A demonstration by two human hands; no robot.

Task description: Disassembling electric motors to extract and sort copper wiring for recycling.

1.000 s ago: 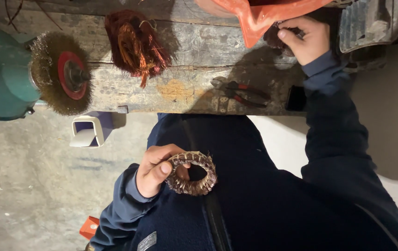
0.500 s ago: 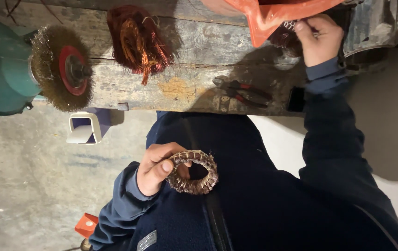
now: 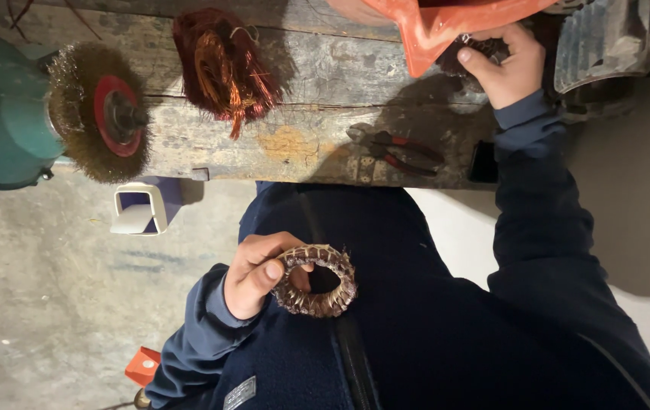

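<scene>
Hiding the right hand's (image 3: 508,70) dark part: orange bag (image 3: 446,26).

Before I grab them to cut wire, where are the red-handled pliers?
In the head view the red-handled pliers lie on the wooden bench, right of the copper wire bundle and just below the right hand.

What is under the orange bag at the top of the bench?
Under the orange bag the right hand grips something small and dark; the bag's edge covers most of it, so its kind cannot be told. Beneath lies the worn wooden bench.
</scene>
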